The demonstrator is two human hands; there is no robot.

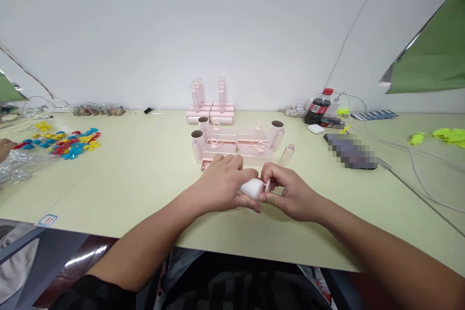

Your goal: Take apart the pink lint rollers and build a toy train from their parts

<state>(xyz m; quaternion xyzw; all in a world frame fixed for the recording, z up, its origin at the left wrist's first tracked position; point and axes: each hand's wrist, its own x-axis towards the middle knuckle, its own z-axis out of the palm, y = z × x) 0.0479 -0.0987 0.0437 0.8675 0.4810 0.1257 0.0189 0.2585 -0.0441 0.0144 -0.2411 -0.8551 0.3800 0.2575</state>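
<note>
My left hand [221, 186] is wrapped round a white lint roll [252, 188], held tilted above the table's front part. At the roll's right end, my right hand [286, 193] pinches a small pink end piece [268, 186] between thumb and fingers. The fingers partly cover both parts. Just behind my hands lie pink lint roller frames [253, 148] with clear covers. A clear pink handle [196, 149] stands left of them, and another handle [286, 155] leans to the right. Upright rolls [277, 128] show brown cardboard cores.
Pink lint rollers [210, 115] with raised handles stand by the wall. A cola bottle [318, 106], a white case [316, 129], a phone [350, 151] and cables are at right. Colourful plastic pieces [74, 144] lie left, near another person's hand [4, 149].
</note>
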